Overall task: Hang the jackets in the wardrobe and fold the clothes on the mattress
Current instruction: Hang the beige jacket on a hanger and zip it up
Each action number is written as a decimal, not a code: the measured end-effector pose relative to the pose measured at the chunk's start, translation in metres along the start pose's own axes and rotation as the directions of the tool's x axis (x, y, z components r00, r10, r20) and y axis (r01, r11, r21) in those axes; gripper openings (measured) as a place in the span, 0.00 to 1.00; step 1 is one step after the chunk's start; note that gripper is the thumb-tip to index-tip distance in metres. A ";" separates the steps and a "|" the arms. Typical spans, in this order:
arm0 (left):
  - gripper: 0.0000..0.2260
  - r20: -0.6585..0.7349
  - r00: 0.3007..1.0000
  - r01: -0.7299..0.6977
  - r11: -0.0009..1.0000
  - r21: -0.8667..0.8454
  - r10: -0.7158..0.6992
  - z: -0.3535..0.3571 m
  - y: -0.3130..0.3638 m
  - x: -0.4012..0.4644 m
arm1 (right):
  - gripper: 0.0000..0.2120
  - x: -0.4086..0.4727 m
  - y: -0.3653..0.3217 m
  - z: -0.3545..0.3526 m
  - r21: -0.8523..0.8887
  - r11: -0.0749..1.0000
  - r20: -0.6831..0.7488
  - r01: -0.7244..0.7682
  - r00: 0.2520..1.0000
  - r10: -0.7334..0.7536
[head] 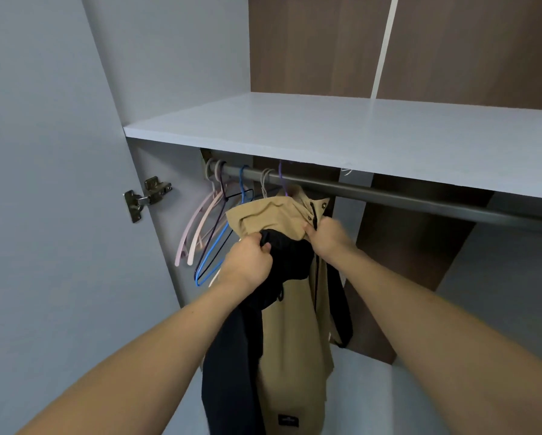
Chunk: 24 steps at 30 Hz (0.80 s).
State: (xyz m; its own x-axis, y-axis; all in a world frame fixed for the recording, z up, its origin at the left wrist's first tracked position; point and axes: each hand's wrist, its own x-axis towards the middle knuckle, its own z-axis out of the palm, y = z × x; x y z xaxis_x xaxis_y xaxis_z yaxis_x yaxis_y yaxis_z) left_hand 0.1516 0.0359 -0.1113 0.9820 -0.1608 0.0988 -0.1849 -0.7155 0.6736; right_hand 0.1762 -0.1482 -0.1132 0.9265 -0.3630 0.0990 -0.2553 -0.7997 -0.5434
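- The jacket (290, 312) is tan with black parts: a tan collar area bunched at the top, a black lining or hood showing just below it, a long tan panel hanging down, and black fabric falling at its left and right sides.
- A small dark label sits near the bottom edge of the tan panel, and a metal snap shows on the collar flap.
- The jacket hangs just under the wardrobe rail (389, 193), at the rail's left part, with a purple hanger hook (281, 177) over the rail right above the collar.
- The left hand (250, 262) has its grip clamped on the black fabric below the collar, fingers curled round a fold.
- The right hand (329, 233) has its grip pinched on the tan collar edge beside the snap, thumb on top.
- Both bare forearms reach in from the lower corners of the view.
- To the left of the jacket, empty hangers (206, 227) hang on the same rail: pale pink ones, a blue one, a dark thin one.
- A pale grey shelf (341, 136) runs above the rail; brown wood panels stand behind it and behind the rail.
- The wardrobe's side wall (75, 152) is pale grey, with a metal door hinge (147, 196) fixed on it.
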 end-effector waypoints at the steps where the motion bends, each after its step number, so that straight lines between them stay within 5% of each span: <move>1: 0.08 0.007 1.000 0.009 1.000 0.013 -0.009 0.005 0.000 0.010 | 0.16 0.007 0.002 0.006 0.018 1.000 -0.018 -0.006 1.000 0.007; 11: 0.07 0.006 1.000 0.027 0.992 0.126 -0.028 0.075 -0.056 0.057 | 0.16 0.052 0.046 0.080 0.204 0.978 0.046 -0.046 0.998 0.037; 16: 0.09 -0.149 0.979 -0.065 0.902 0.428 0.141 0.087 -0.089 0.052 | 0.11 0.055 0.063 0.120 0.388 0.918 -0.077 0.086 0.995 -0.061; 20: 0.28 -0.346 0.834 -0.048 0.681 0.731 0.431 0.103 -0.115 0.046 | 0.17 0.063 0.083 0.157 0.435 0.852 -0.249 0.292 0.948 -0.197; 24: 0.37 -0.309 0.705 -0.131 0.546 0.827 0.638 0.154 -0.155 0.046 | 0.13 0.076 0.119 0.212 0.514 0.794 -0.261 0.326 0.940 -0.218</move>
State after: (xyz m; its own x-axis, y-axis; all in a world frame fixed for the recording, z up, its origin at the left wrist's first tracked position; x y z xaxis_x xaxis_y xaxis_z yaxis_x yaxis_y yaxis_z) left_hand 0.2200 0.0341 -0.3238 0.5858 -0.3598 0.7262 -0.2610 -0.9321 -0.2512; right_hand 0.2746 -0.1693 -0.3471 0.8548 -0.2921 0.4290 0.2417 -0.5075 -0.8271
